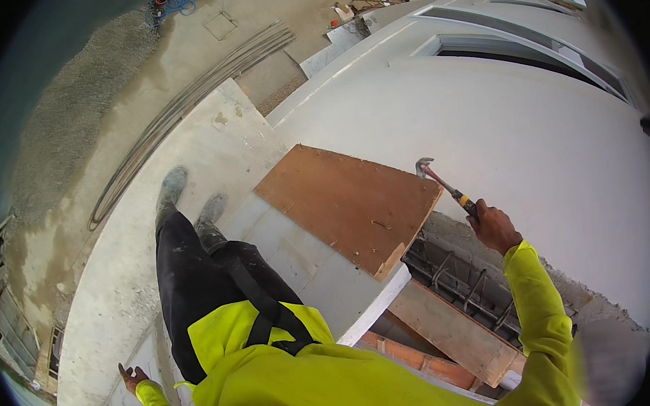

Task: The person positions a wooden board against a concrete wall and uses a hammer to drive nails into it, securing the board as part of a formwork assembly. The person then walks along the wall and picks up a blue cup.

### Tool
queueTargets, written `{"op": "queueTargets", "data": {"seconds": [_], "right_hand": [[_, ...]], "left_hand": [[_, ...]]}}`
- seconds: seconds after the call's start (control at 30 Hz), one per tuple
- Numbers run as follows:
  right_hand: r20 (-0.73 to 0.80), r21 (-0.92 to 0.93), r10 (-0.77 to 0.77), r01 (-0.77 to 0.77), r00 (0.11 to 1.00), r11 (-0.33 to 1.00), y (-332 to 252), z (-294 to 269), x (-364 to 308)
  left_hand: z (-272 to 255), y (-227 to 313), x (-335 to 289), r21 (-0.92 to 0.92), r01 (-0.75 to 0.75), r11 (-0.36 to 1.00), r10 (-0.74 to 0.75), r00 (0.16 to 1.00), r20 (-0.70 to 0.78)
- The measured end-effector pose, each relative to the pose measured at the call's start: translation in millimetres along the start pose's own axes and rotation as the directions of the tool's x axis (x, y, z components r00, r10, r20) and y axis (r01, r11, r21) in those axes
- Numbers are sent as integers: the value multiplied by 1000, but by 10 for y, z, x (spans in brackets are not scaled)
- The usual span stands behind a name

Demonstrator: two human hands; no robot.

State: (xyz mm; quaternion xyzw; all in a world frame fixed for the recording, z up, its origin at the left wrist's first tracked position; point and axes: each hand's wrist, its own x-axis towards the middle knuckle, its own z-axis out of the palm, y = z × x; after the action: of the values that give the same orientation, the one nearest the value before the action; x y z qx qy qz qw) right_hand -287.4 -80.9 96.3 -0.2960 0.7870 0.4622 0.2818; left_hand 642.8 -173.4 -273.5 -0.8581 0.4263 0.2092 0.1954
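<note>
In my right hand (495,228) is a claw hammer (444,184), its grip black and yellow. The fingers are wrapped round the handle, and the steel head hangs over the far right corner of a reddish-brown plywood board (340,202). Whether the head touches the board I cannot tell. The board lies flat on a pale ledge, with a few nails or splinters on it. At the lower left, my left hand (131,378) is held out beside the ledge with its fingers apart, holding nothing.
Steel rebar (461,288) shows in a gap between the board and a white wall (378,107). A second plywood plank (449,330) lies nearer me. My boots (175,186) stand on a concrete slab (213,143); far below are long bars (180,107) and gravel (78,115).
</note>
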Motion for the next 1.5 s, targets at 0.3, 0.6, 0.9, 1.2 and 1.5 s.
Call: {"op": "queueTargets", "data": {"seconds": [0.3, 0.6, 0.9, 1.2, 1.5], "right_hand": [[-709, 618, 106, 542, 697, 570, -142, -124, 366], [-516, 144, -134, 239, 846, 960, 141, -289, 364], [-90, -28, -79, 76, 993, 997, 135, -92, 92], [-447, 554, 25, 255, 894, 792, -182, 28, 149], [-678, 480, -4, 447, 735, 755, -57, -224, 504]], "left_hand": [[-54, 150, 238, -78, -201, 976, 203, 979, 18], [-192, 249, 90, 65, -10, 998, 13, 999, -50], [-170, -213, 121, -86, 88, 992, -90, 996, -20], [-194, 95, 97, -234, -296, 926, 289, 955, -66], [-264, 304, 181, -191, -160, 969, 156, 987, -34]]}}
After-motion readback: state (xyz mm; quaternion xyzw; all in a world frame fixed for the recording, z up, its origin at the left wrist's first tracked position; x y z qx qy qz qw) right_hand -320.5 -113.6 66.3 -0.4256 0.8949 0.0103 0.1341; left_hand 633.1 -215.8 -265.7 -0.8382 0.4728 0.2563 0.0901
